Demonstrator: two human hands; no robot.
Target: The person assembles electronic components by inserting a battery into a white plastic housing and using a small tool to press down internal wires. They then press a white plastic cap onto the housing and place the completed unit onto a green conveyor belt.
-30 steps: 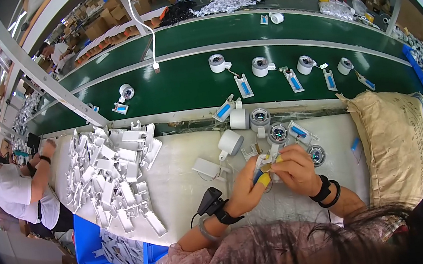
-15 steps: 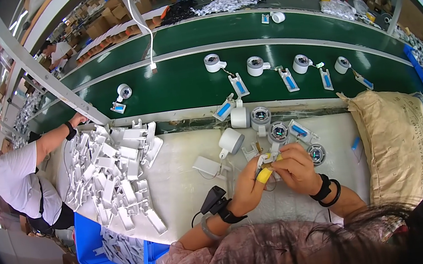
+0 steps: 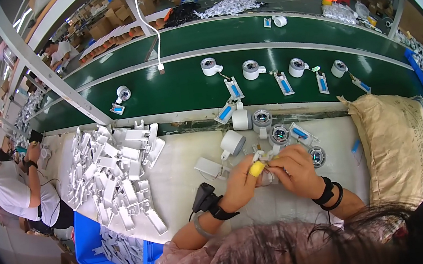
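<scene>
My left hand (image 3: 241,186) and my right hand (image 3: 297,170) meet over the near side of the worktable, fingers pinched together. Between them is a small white plastic part (image 3: 259,155), largely covered by the fingers. Something yellow (image 3: 257,168) shows at my left thumb tip, perhaps a finger cover. Just beyond my hands lie round white housings with dark inner faces, among them one housing (image 3: 279,135) and another (image 3: 261,119). A white cylinder head (image 3: 232,142) rests to the left, near a flat white cover (image 3: 208,166) on a thin wire. Beside my right hand sits a round piece (image 3: 317,156).
A heap of white plastic brackets (image 3: 115,171) covers the table's left part, above a blue bin (image 3: 91,249). To the right stands a brown sack (image 3: 392,145). Wired housings lie along the green conveyor belt (image 3: 174,91). At far left a co-worker (image 3: 13,190) handles something.
My hands have stayed together, turning slightly, and the white part's angle has shifted. Housings on the belt have moved slightly left. The co-worker's arm has drawn back from the belt.
</scene>
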